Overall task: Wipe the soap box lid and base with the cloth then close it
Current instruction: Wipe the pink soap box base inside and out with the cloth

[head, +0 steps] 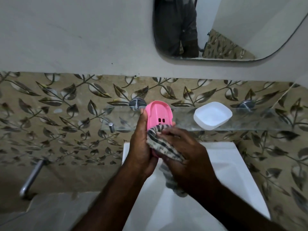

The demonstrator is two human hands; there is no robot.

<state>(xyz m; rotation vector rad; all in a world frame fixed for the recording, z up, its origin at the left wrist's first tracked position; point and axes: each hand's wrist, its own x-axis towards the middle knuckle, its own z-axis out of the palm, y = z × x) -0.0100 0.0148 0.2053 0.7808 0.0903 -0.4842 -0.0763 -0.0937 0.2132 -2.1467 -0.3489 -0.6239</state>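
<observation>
Bathroom: glass shelf (123, 117) over white basin (233, 164). Pink slotted base (158, 112) clasped in left grip (141, 147) before shelf, mid-wipe. Striped cloth (165, 152) pinched in right grip (183, 147), pressed on base. White lid (212, 117) on shelf. Closing left.

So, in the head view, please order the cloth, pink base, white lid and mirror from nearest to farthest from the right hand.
1. The cloth, gripped by the right hand.
2. The pink base, under the cloth, in the left hand.
3. The white lid, on the shelf, rightward.
4. The mirror, high on the wall.
</observation>
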